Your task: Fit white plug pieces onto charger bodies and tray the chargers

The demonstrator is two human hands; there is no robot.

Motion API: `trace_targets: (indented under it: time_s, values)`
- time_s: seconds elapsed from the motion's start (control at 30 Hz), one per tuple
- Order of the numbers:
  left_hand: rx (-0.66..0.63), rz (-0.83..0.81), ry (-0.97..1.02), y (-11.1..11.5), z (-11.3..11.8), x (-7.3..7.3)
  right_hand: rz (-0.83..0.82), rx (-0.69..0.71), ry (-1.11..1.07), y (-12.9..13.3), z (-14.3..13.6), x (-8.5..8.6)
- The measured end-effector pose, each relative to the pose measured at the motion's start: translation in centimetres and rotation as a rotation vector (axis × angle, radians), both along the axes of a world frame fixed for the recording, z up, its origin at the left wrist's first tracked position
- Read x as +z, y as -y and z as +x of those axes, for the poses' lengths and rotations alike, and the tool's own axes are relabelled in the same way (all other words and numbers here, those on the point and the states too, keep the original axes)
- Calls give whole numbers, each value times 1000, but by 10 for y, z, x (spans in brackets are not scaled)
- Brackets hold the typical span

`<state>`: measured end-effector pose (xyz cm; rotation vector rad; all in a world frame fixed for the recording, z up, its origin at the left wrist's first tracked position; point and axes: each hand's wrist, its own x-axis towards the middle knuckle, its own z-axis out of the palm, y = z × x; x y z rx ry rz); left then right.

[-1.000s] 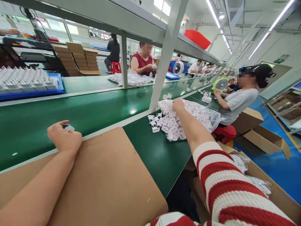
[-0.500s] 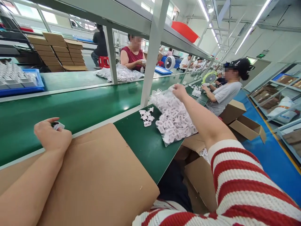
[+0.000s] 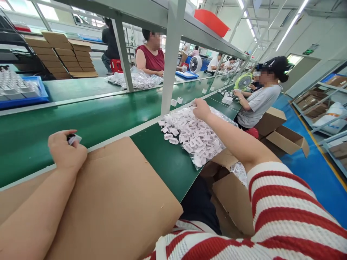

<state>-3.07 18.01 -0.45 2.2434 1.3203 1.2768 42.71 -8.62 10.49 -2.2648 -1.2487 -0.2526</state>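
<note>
Head view: your left hand (image 3: 67, 150), left of frame, curls round a small black-and-white piece (image 3: 72, 139); your right hand (image 3: 201, 109), near centre, pinches the plastic bag (image 3: 199, 136). The bag has just shifted against loose white parts (image 3: 168, 137) on the worktop (image 3: 159, 157), making one heap.

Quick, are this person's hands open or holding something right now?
Left hand: closed around a small black-and-white part.
Right hand: closed, apparently pinching the edge of the clear plastic bag.
</note>
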Motion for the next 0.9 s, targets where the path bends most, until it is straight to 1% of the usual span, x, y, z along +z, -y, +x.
trace_targets:
  time_s: [0.07, 0.1, 0.17, 0.23, 0.27, 0.33, 0.37, 0.43, 0.5, 0.53, 0.57, 0.63, 0.67, 0.7, 0.73, 0.77, 0.83, 0.9]
  values:
    - [-21, 107, -32, 2, 1, -2, 26, 94, 93, 0, -30, -4]
    - [-40, 133, -55, 3, 1, -2, -6, 173, 110, -1, -48, -8]
    - [-82, 129, -96, 7, 3, -1, -212, 327, 88, -5, -84, -23]
    - [-129, 117, -105, 15, 6, 2, -422, 371, 116, -9, -113, -42]
    - [-164, 103, -99, 21, 8, 4, -486, 365, 142, -11, -123, -52]
    - [-261, 46, -62, 34, 13, 8, -528, 349, 179, -14, -135, -69]
    - [-328, 7, -35, 41, 15, 10, -520, 352, 184, -15, -138, -74]
    - [-473, -74, 20, 54, 19, 12, -479, 375, 185, -18, -140, -77]
    - [-593, -138, 49, 64, 21, 14, -421, 400, 192, -20, -145, -72]
    - [-636, -163, 50, 67, 22, 16, -369, 416, 156, -21, -150, -68]
    - [-664, -183, 43, 70, 21, 17, -310, 436, 73, -23, -158, -64]
    - [-692, -211, 18, 73, 20, 19, -198, 496, -213, -29, -178, -61]
    - [-697, -224, 3, 73, 19, 19, -151, 534, -375, -34, -190, -62]
    - [-701, -238, -14, 73, 18, 19, -120, 575, -518, -40, -201, -65]
    - [-702, -256, -29, 72, 18, 18, -101, 618, -610, -48, -212, -70]
    - [-698, -274, -41, 71, 17, 16, -85, 658, -666, -55, -221, -76]
    - [-675, -293, -54, 70, 16, 12, -44, 707, -696, -69, -234, -93]
    - [-641, -284, -60, 73, 15, 6, -7, 707, -711, -75, -241, -109]
